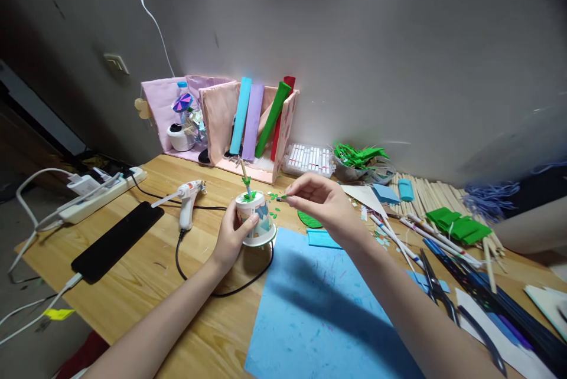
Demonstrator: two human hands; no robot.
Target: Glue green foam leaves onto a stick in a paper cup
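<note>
My left hand (231, 231) is wrapped round an upside-down paper cup (259, 216) with a printed side. A thin stick (245, 175) stands up from the cup's base, with green leaf-shaped pieces (249, 195) around its foot and partway up. To the right of the cup, my right hand (316, 199) pinches a small green leaf-shaped piece (284, 197) between thumb and fingertips. Several similar green bits (273, 211) lie on the table just behind the cup. Beyond my right wrist is a round green piece (309, 219), partly hidden by the hand.
A white glue gun (189, 199) stands left of the cup, its black cord curling close by. Further left are a phone (117, 243) and a power strip (101, 196). A blue mat (305, 308) lies in front; scissors (436, 287) and markers are at right. Boxes (221, 125) stand behind.
</note>
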